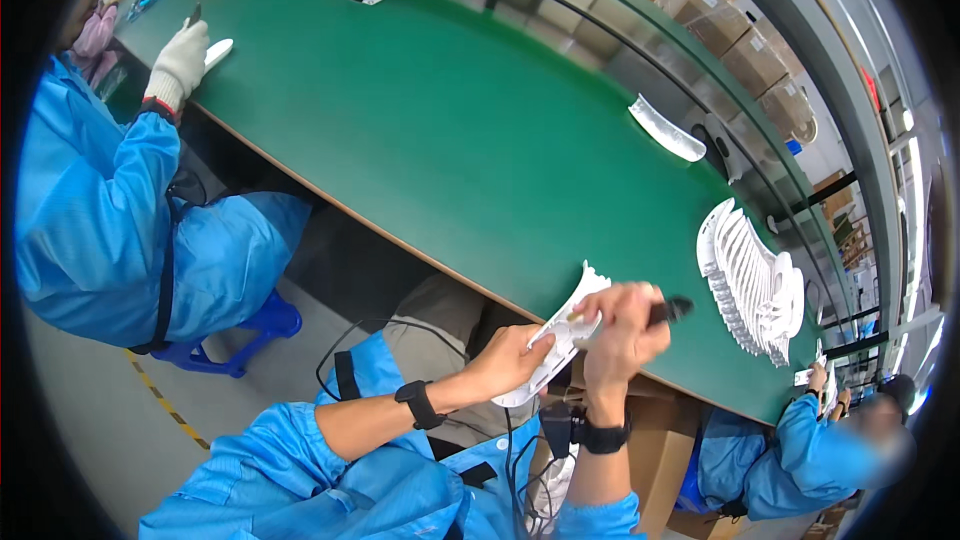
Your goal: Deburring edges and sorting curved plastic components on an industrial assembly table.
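Over the near edge of the table, my left hand (508, 360) is closed on a long, curved white plastic part (545, 376), which lies tilted with one end above the green top. My right hand (622, 335), slightly blurred, grips a black-handled hand tool (672, 311). Its dark end sticks out to the right of the fist. The working end points toward the white part beside the fingers; whether it touches, and its exact kind, I cannot make out.
A row of similar white parts (750, 280) stands stacked on the green table (400, 140) to the right. One more white piece (667, 130) lies by the far rail. A gloved co-worker (110, 210) sits left, another person (790, 455) right. A cardboard box (655, 450) stands below the edge.
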The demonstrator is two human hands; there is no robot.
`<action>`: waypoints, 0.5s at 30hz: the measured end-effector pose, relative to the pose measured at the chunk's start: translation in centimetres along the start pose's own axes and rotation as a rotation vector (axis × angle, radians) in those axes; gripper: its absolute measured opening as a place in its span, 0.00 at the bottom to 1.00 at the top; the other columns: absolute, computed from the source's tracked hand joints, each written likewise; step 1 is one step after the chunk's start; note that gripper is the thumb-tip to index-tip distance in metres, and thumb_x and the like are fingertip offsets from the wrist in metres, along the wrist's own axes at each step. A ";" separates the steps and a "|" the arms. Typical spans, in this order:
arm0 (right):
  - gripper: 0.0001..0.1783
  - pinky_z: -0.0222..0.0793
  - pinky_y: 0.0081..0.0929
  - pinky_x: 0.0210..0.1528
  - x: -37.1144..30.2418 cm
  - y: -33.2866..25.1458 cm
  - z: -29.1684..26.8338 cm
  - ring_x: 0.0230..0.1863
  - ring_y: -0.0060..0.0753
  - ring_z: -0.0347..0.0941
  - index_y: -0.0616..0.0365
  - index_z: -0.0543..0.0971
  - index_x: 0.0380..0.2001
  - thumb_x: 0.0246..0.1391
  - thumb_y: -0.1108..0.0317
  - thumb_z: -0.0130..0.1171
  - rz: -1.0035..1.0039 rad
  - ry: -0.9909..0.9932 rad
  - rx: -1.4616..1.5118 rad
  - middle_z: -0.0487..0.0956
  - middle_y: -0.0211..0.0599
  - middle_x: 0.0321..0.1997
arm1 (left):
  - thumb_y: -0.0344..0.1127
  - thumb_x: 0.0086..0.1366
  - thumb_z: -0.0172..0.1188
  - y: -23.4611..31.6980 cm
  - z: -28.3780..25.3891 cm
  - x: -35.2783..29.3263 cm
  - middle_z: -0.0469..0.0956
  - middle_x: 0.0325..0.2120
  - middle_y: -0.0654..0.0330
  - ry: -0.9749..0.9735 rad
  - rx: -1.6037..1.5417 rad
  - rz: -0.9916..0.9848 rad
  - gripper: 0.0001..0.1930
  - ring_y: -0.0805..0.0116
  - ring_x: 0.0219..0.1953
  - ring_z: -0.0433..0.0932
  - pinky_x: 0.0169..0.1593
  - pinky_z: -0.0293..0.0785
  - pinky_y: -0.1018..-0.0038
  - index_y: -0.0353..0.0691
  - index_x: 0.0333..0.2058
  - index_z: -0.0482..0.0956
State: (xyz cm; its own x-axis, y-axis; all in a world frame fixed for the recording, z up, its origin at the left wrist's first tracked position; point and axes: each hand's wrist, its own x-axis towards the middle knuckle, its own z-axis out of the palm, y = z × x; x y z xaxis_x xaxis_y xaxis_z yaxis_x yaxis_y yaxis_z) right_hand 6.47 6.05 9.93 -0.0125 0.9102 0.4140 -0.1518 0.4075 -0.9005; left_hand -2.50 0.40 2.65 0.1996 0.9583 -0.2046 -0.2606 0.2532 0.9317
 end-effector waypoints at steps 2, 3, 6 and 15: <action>0.20 0.68 0.29 0.18 -1.1 -1.3 -0.1 0.14 0.26 0.60 0.57 0.57 0.16 0.62 0.62 0.39 -0.215 0.034 -0.103 0.58 0.31 0.12 | 0.37 0.69 0.42 0.0 0.1 -0.2 0.75 0.18 0.62 -0.012 -0.048 0.003 0.14 0.76 0.19 0.76 0.22 0.69 0.80 0.32 0.31 0.71; 0.20 0.68 0.31 0.17 -1.4 -1.2 -0.3 0.14 0.25 0.59 0.56 0.56 0.16 0.62 0.61 0.39 -0.242 0.063 -0.067 0.57 0.31 0.11 | 0.36 0.69 0.42 -0.2 0.2 -0.1 0.74 0.17 0.62 -0.023 -0.039 0.022 0.14 0.76 0.18 0.75 0.22 0.69 0.80 0.32 0.31 0.71; 0.20 0.69 0.31 0.17 -1.5 -0.9 0.4 0.13 0.26 0.59 0.56 0.57 0.16 0.61 0.62 0.39 -0.257 0.047 -0.060 0.57 0.31 0.11 | 0.36 0.69 0.42 -0.3 0.0 0.1 0.74 0.16 0.63 -0.036 -0.049 0.045 0.14 0.77 0.18 0.74 0.22 0.69 0.80 0.33 0.30 0.71; 0.20 0.67 0.30 0.19 -1.6 0.1 0.7 0.14 0.28 0.59 0.56 0.57 0.17 0.61 0.59 0.39 -0.198 0.032 -0.001 0.59 0.32 0.12 | 0.36 0.69 0.42 -0.5 -0.2 0.2 0.73 0.16 0.63 -0.026 -0.036 0.067 0.14 0.77 0.18 0.74 0.21 0.69 0.78 0.33 0.29 0.70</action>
State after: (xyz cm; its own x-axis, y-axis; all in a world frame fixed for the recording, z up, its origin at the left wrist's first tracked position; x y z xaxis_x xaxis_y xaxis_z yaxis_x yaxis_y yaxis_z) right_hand 5.80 4.60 9.25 0.0489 0.8140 0.5789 -0.1472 0.5791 -0.8019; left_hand -2.55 0.54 2.09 0.2052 0.9696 -0.1334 -0.3082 0.1934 0.9315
